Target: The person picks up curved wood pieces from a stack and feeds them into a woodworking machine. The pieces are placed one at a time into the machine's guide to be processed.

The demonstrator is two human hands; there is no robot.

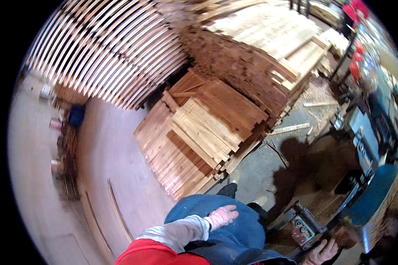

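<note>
My left hand (222, 217), pinkish at the wrist below a pale grey sleeve, lies against the blue apron (194, 205) over my lap. Its fingers are stretched out and hold nothing I can see. At the lower right my right hand (322, 253) has its fingers apart, at the edge of a machine. Beside its fingertips is a reddish-brown block-like piece (346, 237); whether they touch is unclear. Just ahead of that hand sits the machine's control box (301, 229) with round knobs. A stack of wooden boards (197, 132) stands in front of me.
Slatted timber (115, 48) rises at the far left. Behind the board stack is a larger pile of planks (261, 31). Loose sticks (292, 129) and shavings lie on the floor. A blue rounded machine part (373, 194) stands at the right; a person in red (354, 9) is far right.
</note>
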